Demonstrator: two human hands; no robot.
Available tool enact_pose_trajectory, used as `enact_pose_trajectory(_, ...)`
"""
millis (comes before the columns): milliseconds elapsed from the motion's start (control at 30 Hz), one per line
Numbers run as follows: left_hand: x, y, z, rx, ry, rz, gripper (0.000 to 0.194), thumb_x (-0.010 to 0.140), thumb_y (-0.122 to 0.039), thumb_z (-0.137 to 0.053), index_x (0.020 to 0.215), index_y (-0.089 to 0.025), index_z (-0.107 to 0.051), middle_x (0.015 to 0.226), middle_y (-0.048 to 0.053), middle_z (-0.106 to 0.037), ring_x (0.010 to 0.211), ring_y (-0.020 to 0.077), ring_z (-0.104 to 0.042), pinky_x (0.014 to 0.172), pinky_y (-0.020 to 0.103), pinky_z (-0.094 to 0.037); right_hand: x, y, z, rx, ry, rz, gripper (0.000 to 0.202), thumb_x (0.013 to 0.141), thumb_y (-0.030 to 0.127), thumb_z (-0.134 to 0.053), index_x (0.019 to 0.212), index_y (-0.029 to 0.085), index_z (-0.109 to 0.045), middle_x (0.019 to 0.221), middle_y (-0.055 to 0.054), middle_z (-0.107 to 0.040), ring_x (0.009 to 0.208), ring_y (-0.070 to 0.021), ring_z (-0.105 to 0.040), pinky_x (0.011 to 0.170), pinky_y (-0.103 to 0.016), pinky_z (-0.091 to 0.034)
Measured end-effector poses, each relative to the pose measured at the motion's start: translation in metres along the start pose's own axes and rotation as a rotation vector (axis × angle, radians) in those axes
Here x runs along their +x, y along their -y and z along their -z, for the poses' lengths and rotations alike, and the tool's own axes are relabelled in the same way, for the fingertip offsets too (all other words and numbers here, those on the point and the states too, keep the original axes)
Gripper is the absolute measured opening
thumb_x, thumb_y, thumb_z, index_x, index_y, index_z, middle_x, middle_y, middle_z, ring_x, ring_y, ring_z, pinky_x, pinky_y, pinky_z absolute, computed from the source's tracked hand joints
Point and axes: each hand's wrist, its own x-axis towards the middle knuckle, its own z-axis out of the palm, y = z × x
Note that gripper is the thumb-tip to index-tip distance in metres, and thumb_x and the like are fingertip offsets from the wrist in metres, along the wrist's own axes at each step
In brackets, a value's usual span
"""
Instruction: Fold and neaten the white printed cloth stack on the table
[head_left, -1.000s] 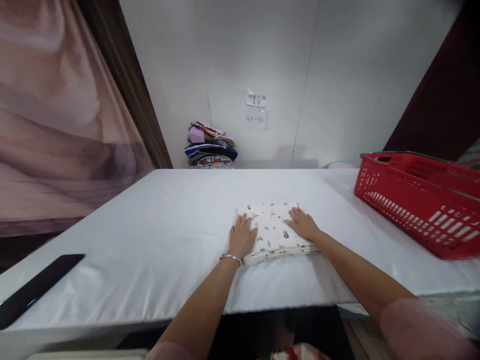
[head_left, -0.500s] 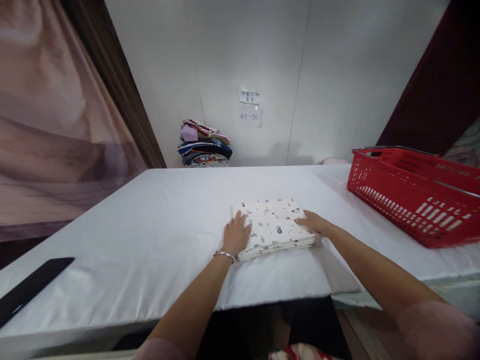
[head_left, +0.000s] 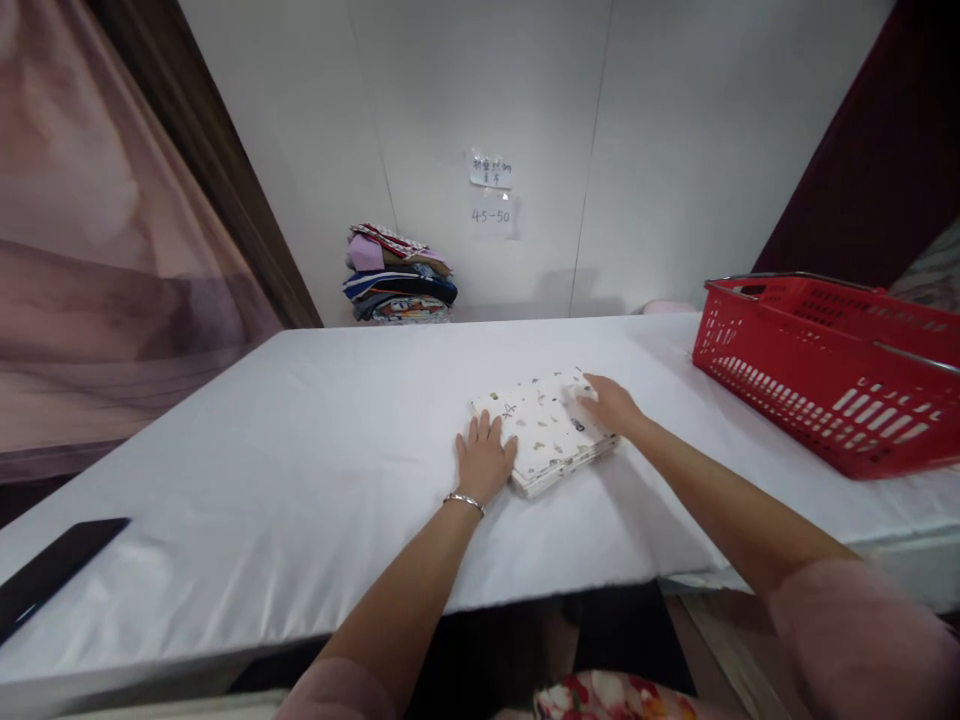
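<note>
A folded white cloth (head_left: 544, 425) with a small scattered print lies on the white-covered table, turned slightly at an angle, its stacked layers showing along the near edge. My left hand (head_left: 484, 462), with a silver bracelet at the wrist, rests flat with fingers spread at the cloth's left edge, fingertips partly over it. On the far right side, my right hand (head_left: 611, 405) grips the cloth's edge, thumb on top and the other fingers along the side, partly hidden.
A red plastic basket (head_left: 825, 380) with metal handles stands at the right. Several folded fabrics (head_left: 401, 275) are stacked at the back against the wall. A dark flat object (head_left: 56, 570) lies at the near left. Pink curtain (head_left: 97, 250) hangs on the left.
The folded cloth has turned counterclockwise, its right side shifting away from me. My right hand has moved farther back and left with it; my left hand has moved slightly right. The view has tilted down slightly.
</note>
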Motion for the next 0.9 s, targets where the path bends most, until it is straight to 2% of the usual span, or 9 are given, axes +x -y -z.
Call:
enact_pose_trajectory(67, -0.001, 0.003, 0.000, -0.001, 0.001, -0.001, 0.057, 0.088, -0.051, -0.023, 0.137, -0.024, -0.032, 0.149, 0.004, -0.018, 0.135, 0.0267, -0.016, 0.105, 0.053, -0.019, -0.023, 0.035, -0.008, 0.074, -0.004, 0.193, 0.052, 0.086, 0.043, -0.041, 0.131, 0.017, -0.042, 0.136, -0.012, -0.043, 0.126, -0.0241, -0.036, 0.103, -0.039, -0.028)
enact_pose_trajectory(133, -0.002, 0.004, 0.001, 0.003, 0.010, -0.003, 0.057, 0.088, -0.052, -0.024, 0.137, -0.025, -0.032, 0.149, 0.004, -0.018, 0.135, 0.0271, -0.017, 0.105, 0.054, -0.020, -0.050, 0.066, -0.019, 0.102, 0.038, 0.377, 0.055, 0.087, 0.049, -0.037, 0.133, 0.019, -0.039, 0.141, -0.010, -0.037, 0.131, -0.0242, -0.027, 0.106, -0.042, -0.023)
enact_pose_trajectory(233, -0.002, 0.004, 0.003, 0.008, 0.024, -0.011, 0.055, 0.088, -0.051, -0.026, 0.136, -0.025, -0.033, 0.149, 0.004, -0.018, 0.135, 0.0278, -0.018, 0.104, 0.055, -0.021, -0.085, 0.092, -0.037, 0.071, 0.153, 0.537, 0.070, 0.083, 0.057, -0.039, 0.140, 0.019, -0.027, 0.144, -0.011, -0.031, 0.133, -0.0272, -0.023, 0.106, -0.049, -0.017)
enact_pose_trajectory(367, 0.008, 0.009, 0.010, -0.010, -0.002, -0.063, 0.046, 0.090, -0.046, -0.026, 0.130, -0.029, -0.042, 0.146, 0.003, -0.028, 0.134, 0.0256, -0.020, 0.105, 0.053, -0.019, -0.101, 0.094, -0.051, 0.015, 0.160, 0.550, 0.079, 0.081, 0.062, -0.039, 0.141, 0.014, -0.023, 0.144, -0.016, -0.027, 0.133, -0.0292, -0.021, 0.106, -0.051, -0.014)
enact_pose_trajectory(500, 0.037, 0.027, 0.017, -0.049, -0.055, -0.080, 0.043, 0.091, -0.032, -0.024, 0.127, -0.025, -0.046, 0.140, 0.002, -0.038, 0.134, 0.0228, -0.021, 0.106, 0.046, -0.022, -0.099, 0.090, -0.053, 0.014, 0.135, 0.560, 0.075, 0.082, 0.063, -0.036, 0.139, 0.017, -0.029, 0.144, -0.015, -0.029, 0.132, -0.0303, -0.023, 0.105, -0.051, -0.015)
enact_pose_trajectory(633, 0.059, 0.045, 0.014, -0.087, 0.060, -0.133, 0.042, 0.090, -0.028, -0.026, 0.127, -0.025, -0.045, 0.142, 0.000, -0.036, 0.134, 0.0214, -0.022, 0.105, 0.043, -0.025, -0.099, 0.090, -0.055, 0.021, 0.113, 0.572, 0.073, 0.082, 0.062, -0.037, 0.139, 0.018, -0.029, 0.143, -0.014, -0.031, 0.132, -0.0308, -0.024, 0.105, -0.052, -0.016)
enact_pose_trajectory(700, 0.060, 0.049, 0.009, -0.119, 0.084, -0.101, 0.043, 0.090, -0.028, -0.023, 0.129, -0.027, -0.043, 0.143, -0.001, -0.034, 0.132, 0.0197, -0.026, 0.104, 0.044, -0.025, -0.100, 0.089, -0.057, 0.024, 0.096, 0.572, 0.072, 0.082, 0.061, -0.038, 0.139, 0.017, -0.029, 0.143, -0.015, -0.031, 0.132, -0.0308, -0.024, 0.105, -0.052, -0.015)
enact_pose_trajectory(800, 0.056, 0.050, 0.003, -0.150, 0.054, -0.059, 0.044, 0.091, -0.030, -0.021, 0.130, -0.028, -0.040, 0.144, -0.001, -0.031, 0.131, 0.0164, -0.030, 0.105, 0.043, -0.024, -0.101, 0.089, -0.058, 0.027, 0.082, 0.567, 0.071, 0.082, 0.060, -0.038, 0.139, 0.018, -0.030, 0.143, -0.014, -0.031, 0.132, -0.0306, -0.025, 0.106, -0.052, -0.015)
enact_pose_trajectory(900, 0.057, 0.050, 0.003, -0.175, 0.072, -0.040, 0.044, 0.091, -0.030, -0.022, 0.131, -0.027, -0.040, 0.145, -0.001, -0.030, 0.130, 0.0145, -0.032, 0.106, 0.040, -0.023, -0.101, 0.090, -0.058, 0.019, 0.078, 0.571, 0.070, 0.083, 0.060, -0.038, 0.138, 0.017, -0.031, 0.142, -0.015, -0.032, 0.131, -0.0302, -0.025, 0.106, -0.052, -0.015)
